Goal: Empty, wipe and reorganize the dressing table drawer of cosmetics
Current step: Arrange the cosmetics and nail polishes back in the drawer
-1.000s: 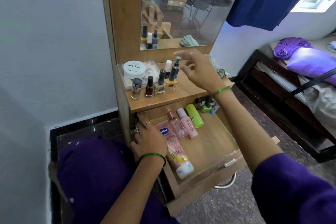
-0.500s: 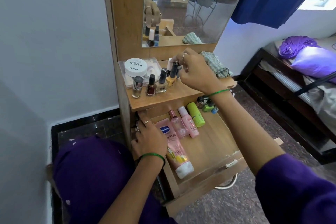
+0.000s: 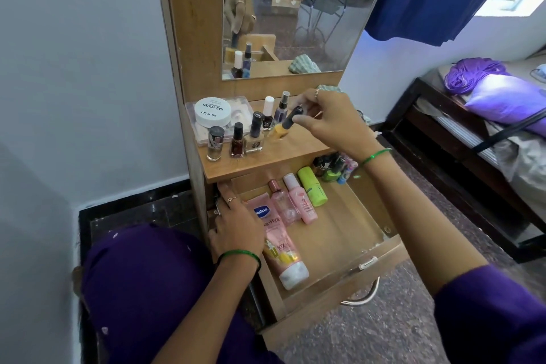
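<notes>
The right hand [image 3: 328,121] grasps a yellow nail polish bottle [image 3: 284,126] by its black cap, tilted, just above the tabletop [image 3: 295,152] at the right end of a row of bottles. The left hand [image 3: 236,227] rests with fingers curled on the near-left wall of the open drawer [image 3: 339,233], touching a pink tube [image 3: 280,245]; small bottles lie at the far side.

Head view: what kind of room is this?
Most likely a bedroom. A wooden dressing table with a mirror stands against the wall, nail polish bottles on its shelf and cosmetics in its open drawer. A bed with a purple pillow is alongside, under a curtained window.
</notes>
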### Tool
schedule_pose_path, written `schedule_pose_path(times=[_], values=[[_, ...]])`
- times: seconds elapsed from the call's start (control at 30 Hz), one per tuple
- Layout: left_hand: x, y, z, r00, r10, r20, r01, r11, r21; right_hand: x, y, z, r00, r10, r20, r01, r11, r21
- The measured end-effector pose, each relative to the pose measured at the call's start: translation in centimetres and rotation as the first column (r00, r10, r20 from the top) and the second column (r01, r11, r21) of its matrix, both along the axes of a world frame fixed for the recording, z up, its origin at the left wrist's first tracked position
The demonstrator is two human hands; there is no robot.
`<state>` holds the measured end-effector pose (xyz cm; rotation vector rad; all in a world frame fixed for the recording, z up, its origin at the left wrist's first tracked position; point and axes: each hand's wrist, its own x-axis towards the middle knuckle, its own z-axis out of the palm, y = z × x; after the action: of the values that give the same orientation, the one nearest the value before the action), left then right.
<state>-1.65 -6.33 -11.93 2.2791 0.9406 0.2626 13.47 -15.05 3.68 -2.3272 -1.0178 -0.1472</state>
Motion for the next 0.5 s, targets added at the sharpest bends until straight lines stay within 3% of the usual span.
schedule_pose_path(times=[0.23, 0.5], values=[[-0.2, 1.0, -0.4, 0.997, 0.044, 0.063, -0.045, 0.999, 0.023, -1.7, -6.8, 0.8, 0.990, -0.090, -0.110, 0.104, 0.987, 0.127], [-0.2, 1.1, -0.6, 0.996, 0.050, 0.072, -0.053, 0.998, 0.030, -0.2, -11.5, -4.4, 0.956, -0.276, -0.103, 0.263, 0.957, -0.124]])
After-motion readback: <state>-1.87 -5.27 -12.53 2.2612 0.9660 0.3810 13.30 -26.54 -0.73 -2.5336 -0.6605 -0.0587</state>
